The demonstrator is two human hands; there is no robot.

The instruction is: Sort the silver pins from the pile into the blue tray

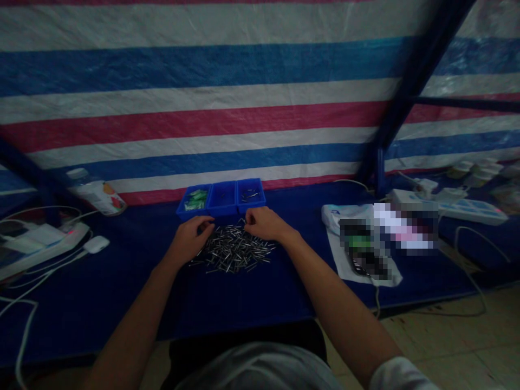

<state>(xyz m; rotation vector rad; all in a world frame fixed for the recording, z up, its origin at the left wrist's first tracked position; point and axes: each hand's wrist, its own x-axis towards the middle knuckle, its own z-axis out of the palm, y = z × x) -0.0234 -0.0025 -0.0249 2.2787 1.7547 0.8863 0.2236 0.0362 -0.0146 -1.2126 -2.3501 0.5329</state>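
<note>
A loose pile of small, thin metal pieces (235,249), like nails or screws, lies on the dark blue table. At its left edge is my left hand (190,236), fingers curved and a gap between thumb and forefinger, with nothing visible in it. My right hand (264,223) is at the pile's upper right edge, fingers pinched together; whatever they hold is too small to make out. Just behind the pile stands a blue three-part tray (236,196). Green packets (197,199) lie in its left compartment, and a few thin pieces (249,195) in its right one.
A labelled bottle (99,192) lies tilted at the back left, near a power strip (44,249) with white cables. To the right are a white bag (339,254) under a blurred item and another power strip (455,206). Striped sheeting (244,81) hangs behind the table.
</note>
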